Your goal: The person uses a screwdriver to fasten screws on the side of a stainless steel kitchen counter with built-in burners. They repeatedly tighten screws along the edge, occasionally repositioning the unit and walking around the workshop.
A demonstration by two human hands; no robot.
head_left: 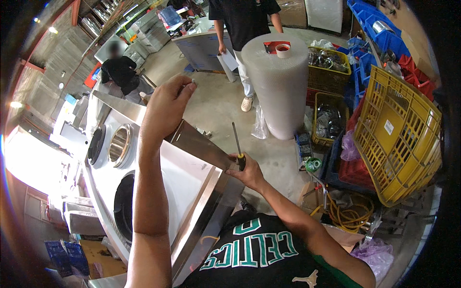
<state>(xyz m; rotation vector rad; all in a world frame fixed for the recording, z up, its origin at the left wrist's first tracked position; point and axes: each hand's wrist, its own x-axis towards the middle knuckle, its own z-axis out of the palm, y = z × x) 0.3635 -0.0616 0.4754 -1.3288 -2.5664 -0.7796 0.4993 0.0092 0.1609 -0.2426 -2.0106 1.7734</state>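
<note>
Beside the steel stove top (192, 144), bubble-wrap roll (279, 86), yellow crate (398, 139), screwdriver (237, 144) in right hand (246, 172).

Left hand (165, 108) raised, fingers pinched, right hand (246, 172) gripping low

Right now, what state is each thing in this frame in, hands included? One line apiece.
left hand: raised, pinching a small screw at its fingertips.
right hand: gripping a screwdriver, shaft pointing up.
steel stove top: tilted, round burner holes empty.
bubble wrap roll: upright, a tape roll lying on top.
yellow crate: tipped on its side, empty.
yellow hose: coiled on the floor.
</note>
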